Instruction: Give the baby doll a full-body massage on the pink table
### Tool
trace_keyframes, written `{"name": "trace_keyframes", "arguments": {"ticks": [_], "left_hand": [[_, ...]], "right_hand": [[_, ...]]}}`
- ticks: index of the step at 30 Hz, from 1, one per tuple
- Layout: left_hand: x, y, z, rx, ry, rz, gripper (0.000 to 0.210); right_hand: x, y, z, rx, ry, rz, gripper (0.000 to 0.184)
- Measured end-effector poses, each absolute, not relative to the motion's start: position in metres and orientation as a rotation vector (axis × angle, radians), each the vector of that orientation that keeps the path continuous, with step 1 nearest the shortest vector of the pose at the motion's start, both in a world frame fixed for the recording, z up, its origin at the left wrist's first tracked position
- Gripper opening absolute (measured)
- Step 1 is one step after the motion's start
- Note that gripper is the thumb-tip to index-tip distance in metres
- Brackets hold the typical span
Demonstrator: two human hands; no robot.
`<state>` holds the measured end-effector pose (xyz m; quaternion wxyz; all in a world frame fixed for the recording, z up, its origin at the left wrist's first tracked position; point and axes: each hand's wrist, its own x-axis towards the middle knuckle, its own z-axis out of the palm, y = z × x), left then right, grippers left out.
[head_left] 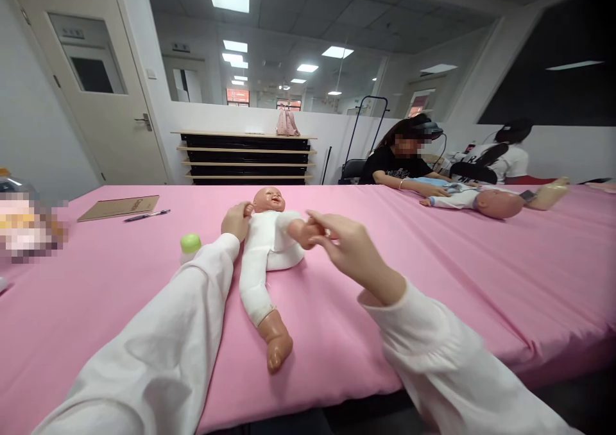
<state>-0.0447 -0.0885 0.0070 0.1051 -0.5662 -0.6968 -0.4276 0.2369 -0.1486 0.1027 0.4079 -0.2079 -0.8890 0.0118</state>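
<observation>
Left hand (235, 221) grips the baby doll (268, 246) at its shoulder; right hand (344, 242) pinches its raised foot (302, 231). A green-capped bottle (190, 245) stands just beside.

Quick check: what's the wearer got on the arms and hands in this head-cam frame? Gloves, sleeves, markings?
Both arms wear long, loose white sleeves, creased, with gathered cuffs at the wrists. The left hand and right hand are bare: no gloves. No rings, watch, cables or markings show on either hand or sleeve.
</observation>
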Motion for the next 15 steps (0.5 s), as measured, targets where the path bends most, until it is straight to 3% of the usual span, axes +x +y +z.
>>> {"name": "trace_keyframes", "arguments": {"ticks": [4,6,10,15], "left_hand": [[-0.056,-0.102,-0.008,-1.172,-2.190,-1.707,0.033],[-0.061,-0.112,-0.022,-1.005,-2.238,-1.807,0.037],[-0.067,-0.123,-0.035,-0.892,-2.273,-1.925,0.041],[-0.059,-0.106,0.011,-0.952,-2.228,-1.790,0.039]], "right_hand": [[0.300,-0.178,0.071,-0.798,-2.106,0.143,0.029],[0.318,-0.195,0.040,-0.869,-2.133,0.235,0.017],[0.327,-0.217,-0.006,-0.968,-2.040,0.289,0.013],[0.303,-0.197,0.032,-0.836,-1.888,0.068,0.017]]}}
